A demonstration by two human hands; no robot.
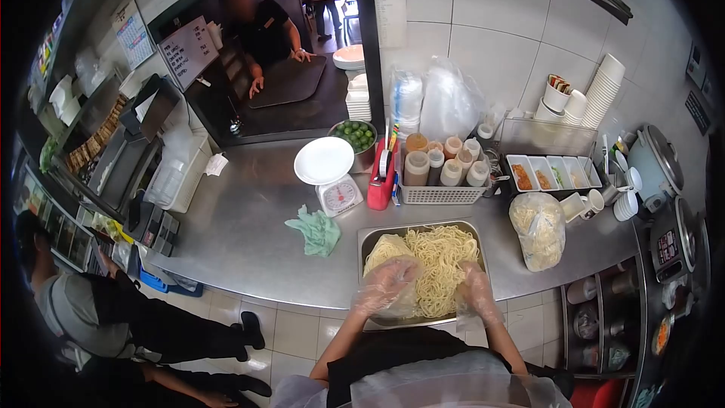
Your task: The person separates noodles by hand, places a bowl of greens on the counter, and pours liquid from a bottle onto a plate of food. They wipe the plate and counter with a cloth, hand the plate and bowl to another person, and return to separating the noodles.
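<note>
Clerk: Central entry?
Checker: Noodles point(442, 257), one spread of yellow strands, between the two hands; a paler, compact portion lies under the left. Container: one rectangular steel tray point(368, 239).

Clerk: The grip?
Checker: Two bare-armed hands, each in a clear plastic glove. Left hand point(390, 278): fingers part-curled over the paler portion, touching it; whether they have closed on any strands, cannot tell. Right hand point(477, 295): fingers pointing away from the wearer, at the right edge of the strands; how far open, and whether it has hold of any, cannot tell.

Clerk: Beyond the left hand?
Checker: One crumpled green cloth point(315, 230), ahead and to the left. Farther on, one dial scale point(340, 195) with one round white pan point(324, 160). Behind it, one metal pot of limes point(353, 136), too many to count.

Clerk: Straight ahead of both?
Checker: One red tape dispenser point(381, 181); to its right, one perforated basket point(445, 195) of squeeze bottles point(451, 174), at least six.

Clerk: Right of the right hand?
Checker: One clear bag point(538, 230), pale contents, near the hand and well apart from it.
</note>
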